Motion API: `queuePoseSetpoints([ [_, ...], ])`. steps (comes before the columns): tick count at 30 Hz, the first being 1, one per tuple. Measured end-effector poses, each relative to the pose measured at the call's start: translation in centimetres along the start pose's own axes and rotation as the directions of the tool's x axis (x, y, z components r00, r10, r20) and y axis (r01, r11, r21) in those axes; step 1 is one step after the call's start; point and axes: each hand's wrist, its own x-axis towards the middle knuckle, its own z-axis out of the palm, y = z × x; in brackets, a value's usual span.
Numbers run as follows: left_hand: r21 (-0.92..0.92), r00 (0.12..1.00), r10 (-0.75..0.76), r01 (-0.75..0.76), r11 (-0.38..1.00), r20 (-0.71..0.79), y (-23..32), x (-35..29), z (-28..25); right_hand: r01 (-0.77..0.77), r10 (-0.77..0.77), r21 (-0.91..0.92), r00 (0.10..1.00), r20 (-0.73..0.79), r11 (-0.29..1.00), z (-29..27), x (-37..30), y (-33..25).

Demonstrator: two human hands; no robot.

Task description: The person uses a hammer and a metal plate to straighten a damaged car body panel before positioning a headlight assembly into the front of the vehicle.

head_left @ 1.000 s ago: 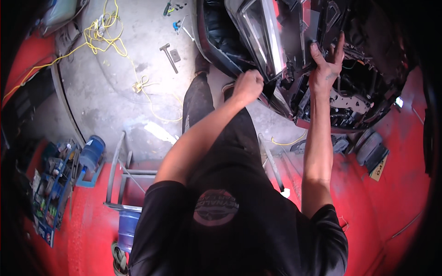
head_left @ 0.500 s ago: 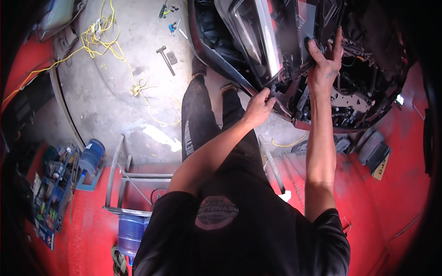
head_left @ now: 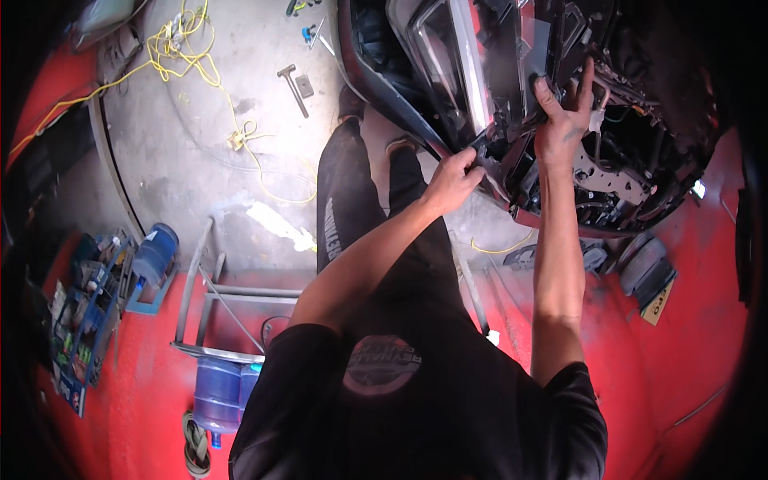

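Note:
A car headlight (head_left: 472,76) with a bright clear strip and a dark housing sits at the front corner of a car at the upper right. My left hand (head_left: 456,184) is closed at its lower tip, thumb and fingers pinching a small black plastic tab (head_left: 479,146) there. Against the back of the dark housing lies my right hand (head_left: 565,128), its thumb and index finger spread apart and pointing away from me. Its other fingers are partly hidden. Beneath both hands is the dark bumper (head_left: 400,104), curving round the corner.
The engine bay (head_left: 612,172) shows metal brackets and hoses at right. On the concrete floor lie a hammer (head_left: 293,90), a tangled yellow cord (head_left: 210,72) and small tools. A metal frame stand (head_left: 240,292) and blue water jugs (head_left: 216,396) are near my left side.
The view has shifted slightly, with floor items sitting a little higher in it. My left hand keeps its pinch at the headlight's tip; the right stays spread against the housing.

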Motion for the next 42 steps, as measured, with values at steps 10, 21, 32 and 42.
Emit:
queuePoseSetpoints([
  [10, -0.273, 0.996, 0.034, -0.012, 0.962, 0.077, -0.9, 2.5, 1.5, 0.015, -0.016, 0.165, 1.000, 0.008, 0.986, 0.3, -0.5, 0.6],
  [21, -0.296, 0.960, 0.003, 0.084, 0.952, 0.280, -1.2, 3.7, 0.8, 0.028, -0.029, 0.195, 1.000, 0.004, 0.980, -0.3, 0.1, 1.3],
  [32, -0.209, 0.938, 0.063, 0.010, 0.978, 0.341, -1.5, 3.1, 0.3, -0.004, 0.000, 0.073, 0.998, 0.057, 0.997, -0.2, -1.2, 1.3],
  [42, -0.203, 0.947, 0.043, 0.024, 0.979, 0.318, -2.2, 3.4, 0.8, -0.007, 0.013, -0.039, 0.989, 0.146, 0.999, 0.9, -0.3, 1.4],
])
